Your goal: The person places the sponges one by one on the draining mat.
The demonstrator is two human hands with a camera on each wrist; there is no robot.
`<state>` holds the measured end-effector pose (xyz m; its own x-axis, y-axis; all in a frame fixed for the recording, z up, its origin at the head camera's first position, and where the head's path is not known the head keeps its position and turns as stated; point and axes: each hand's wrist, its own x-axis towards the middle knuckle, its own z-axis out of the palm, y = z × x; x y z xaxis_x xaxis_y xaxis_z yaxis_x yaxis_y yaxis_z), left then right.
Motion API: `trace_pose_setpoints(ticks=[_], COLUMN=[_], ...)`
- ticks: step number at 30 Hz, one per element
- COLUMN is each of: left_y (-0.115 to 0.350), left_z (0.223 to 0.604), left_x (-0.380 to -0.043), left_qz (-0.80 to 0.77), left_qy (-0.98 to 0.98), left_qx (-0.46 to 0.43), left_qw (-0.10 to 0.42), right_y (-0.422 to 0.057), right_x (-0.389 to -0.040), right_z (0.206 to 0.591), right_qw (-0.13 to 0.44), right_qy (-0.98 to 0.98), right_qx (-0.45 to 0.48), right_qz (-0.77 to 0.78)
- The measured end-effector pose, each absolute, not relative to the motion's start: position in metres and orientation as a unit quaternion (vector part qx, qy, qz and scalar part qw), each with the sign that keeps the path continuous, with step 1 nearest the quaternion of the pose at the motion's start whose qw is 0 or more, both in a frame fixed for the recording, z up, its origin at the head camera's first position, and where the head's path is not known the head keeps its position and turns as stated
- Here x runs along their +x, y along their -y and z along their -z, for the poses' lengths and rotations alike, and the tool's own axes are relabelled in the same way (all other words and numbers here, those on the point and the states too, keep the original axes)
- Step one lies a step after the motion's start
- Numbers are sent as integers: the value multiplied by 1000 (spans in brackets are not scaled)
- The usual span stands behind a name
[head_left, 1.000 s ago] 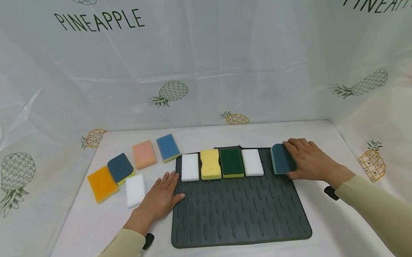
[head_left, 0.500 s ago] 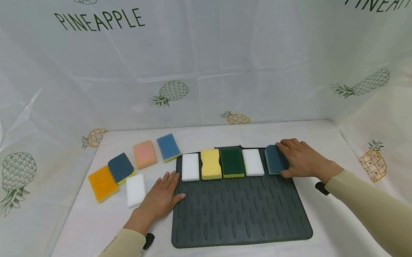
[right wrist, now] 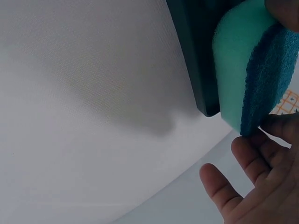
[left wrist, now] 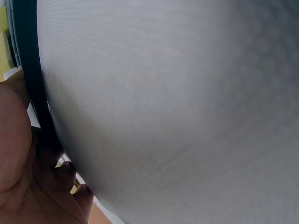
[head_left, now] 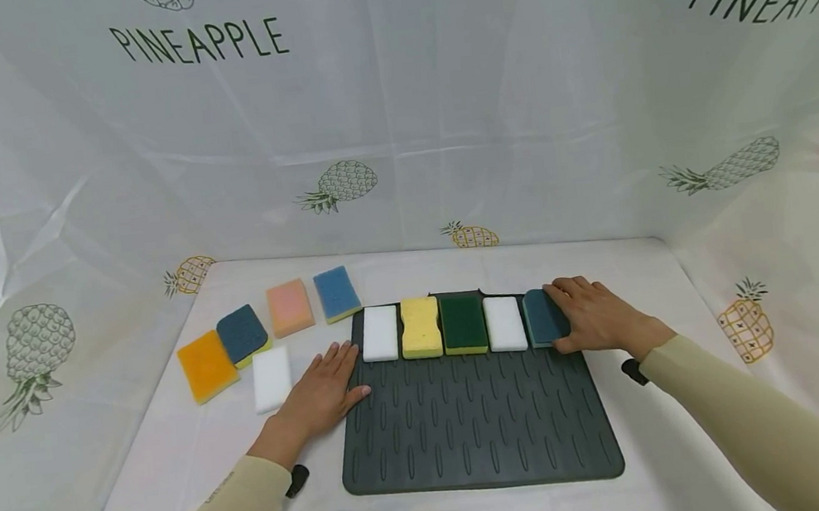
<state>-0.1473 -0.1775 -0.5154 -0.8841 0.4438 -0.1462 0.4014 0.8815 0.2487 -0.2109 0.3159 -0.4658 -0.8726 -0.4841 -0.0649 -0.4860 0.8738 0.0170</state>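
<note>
A dark ridged drying mat [head_left: 480, 423] lies on the table with a row of sponges along its far edge. My right hand [head_left: 599, 315] grips a dark blue scouring sponge [head_left: 545, 318] at the row's right end, close beside a white sponge [head_left: 505, 324]. In the right wrist view that sponge [right wrist: 238, 74] shows a green foam body and a blue scouring face, with thumb and fingertips at its opposite ends. My left hand [head_left: 319, 394] lies spread at the mat's left edge, thumb over the mat, holding nothing.
Farther left in the row are a dark green sponge [head_left: 463, 323], a yellow sponge [head_left: 420, 327] and another white sponge [head_left: 380, 333]. Loose on the left lie an orange sponge [head_left: 207, 367], a navy one [head_left: 243, 333], a pink one [head_left: 290, 306], a blue one [head_left: 337, 291] and a white one [head_left: 272, 378].
My right hand has slid the dark blue sponge leftward along the mat, narrowing the gap to the white sponge beside it. The left hand has stayed in place.
</note>
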Motion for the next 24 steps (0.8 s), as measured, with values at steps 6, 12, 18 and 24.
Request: trace_pose_setpoints(ticks=[6,12,18,24], left_y=[178,178,178,177], left_z=[515,517,517,515], left_x=[-147,-148,-147,-147], left_qz=[-103,-104,-108,-110], left_qy=[-965,-965,-965,-965], left_qx=[221,221,218,215], left_qw=[99,97,99,101], right_y=[-315,-315,-315,-314], right_x=[-213,-215,-216,-215], right_z=[467,469,470,469], right_qw=[37,45,47,56], right_qy=[-968,-969,-969,-970], right_qx=[-249,-243,-241,-238], right_qz=[-14,-12,-8,1])
